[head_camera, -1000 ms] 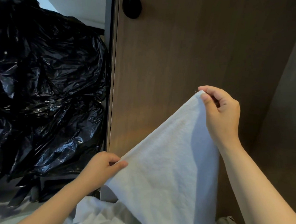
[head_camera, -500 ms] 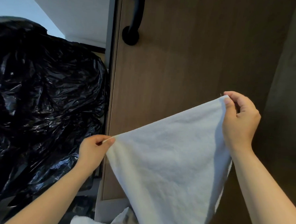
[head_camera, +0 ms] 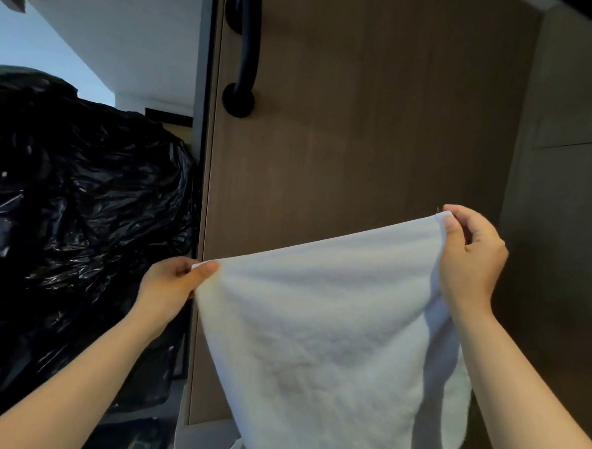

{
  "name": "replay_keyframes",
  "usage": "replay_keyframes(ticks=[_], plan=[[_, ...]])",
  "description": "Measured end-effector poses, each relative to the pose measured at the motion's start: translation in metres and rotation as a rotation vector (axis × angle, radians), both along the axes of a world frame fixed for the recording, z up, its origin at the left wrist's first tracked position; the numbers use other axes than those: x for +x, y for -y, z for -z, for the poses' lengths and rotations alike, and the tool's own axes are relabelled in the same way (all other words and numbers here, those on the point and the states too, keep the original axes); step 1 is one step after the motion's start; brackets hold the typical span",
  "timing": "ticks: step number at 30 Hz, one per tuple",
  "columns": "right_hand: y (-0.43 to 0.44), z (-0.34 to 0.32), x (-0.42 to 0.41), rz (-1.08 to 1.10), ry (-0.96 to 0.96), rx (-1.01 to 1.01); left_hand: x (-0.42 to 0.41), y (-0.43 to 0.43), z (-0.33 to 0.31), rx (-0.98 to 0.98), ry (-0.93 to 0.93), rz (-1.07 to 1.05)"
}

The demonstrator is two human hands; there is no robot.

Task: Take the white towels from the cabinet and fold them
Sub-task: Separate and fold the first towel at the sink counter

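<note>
The white towel (head_camera: 333, 329) hangs in the lower middle of the frame, held up in the air in front of the brown cabinet door (head_camera: 361, 124) and lying on no surface. The left hand (head_camera: 168, 286) pinches one top corner at centre left, thumb and fingers (head_camera: 204, 271) pressed together on the cloth. The right hand (head_camera: 467, 257) pinches the other top corner higher up at centre right, thumb against curled forefinger with the hem clamped between them. The held edge runs as a slanting line across the frame, low on the left and high on the right, sagging a little between the hands. The towel's length drops from that edge out past the bottom of the frame, so its long axis appears to be vertical. Both hands sit right on their corners, so neither has to reach. The likely next move is to bring the two corners together, which closes the gap along that edge. Open room lies toward the viewer and between the forearms. The door with its black handle (head_camera: 245, 50) stands close behind the cloth, and a crumpled black plastic bag (head_camera: 75, 212) fills the left of the frame just beside the left hand. A swing outward on that side could brush it. The towel's lower hem is out of view, so I cannot tell whether it hangs free.
</note>
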State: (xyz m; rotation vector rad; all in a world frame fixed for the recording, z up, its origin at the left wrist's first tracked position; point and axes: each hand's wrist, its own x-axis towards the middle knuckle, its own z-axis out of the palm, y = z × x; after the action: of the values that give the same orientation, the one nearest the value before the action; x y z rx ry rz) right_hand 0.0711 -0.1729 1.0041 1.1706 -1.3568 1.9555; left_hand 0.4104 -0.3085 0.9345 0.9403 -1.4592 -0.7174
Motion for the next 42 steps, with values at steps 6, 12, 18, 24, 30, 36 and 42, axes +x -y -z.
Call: replay_keyframes(ticks=[6, 12, 18, 24, 30, 36, 42], plan=[[-0.001, 0.003, 0.004, -0.058, 0.043, -0.003, -0.012, -0.014, -0.023, -0.130, -0.134, -0.195], [0.001, 0.013, 0.007, -0.072, 0.041, 0.045, -0.002, -0.014, -0.026, -0.036, -0.155, -0.170], [0.002, 0.041, 0.008, -0.085, 0.112, 0.144, 0.003, -0.024, -0.009, -0.017, -0.155, -0.188], [-0.019, 0.051, 0.017, -0.182, 0.178, 0.191, 0.021, -0.044, -0.013, 0.140, -0.297, -0.087], [-0.017, 0.054, 0.037, -0.277, 0.329, 0.262, 0.027, -0.047, -0.023, 0.510, -0.589, 0.224], [0.004, 0.093, 0.028, -0.100, 0.272, 0.393, 0.035, -0.020, 0.025, 0.247, -0.041, -0.184], [0.027, 0.127, 0.018, -0.077, 0.208, 0.499, 0.028, 0.003, 0.059, 0.159, 0.064, -0.266]])
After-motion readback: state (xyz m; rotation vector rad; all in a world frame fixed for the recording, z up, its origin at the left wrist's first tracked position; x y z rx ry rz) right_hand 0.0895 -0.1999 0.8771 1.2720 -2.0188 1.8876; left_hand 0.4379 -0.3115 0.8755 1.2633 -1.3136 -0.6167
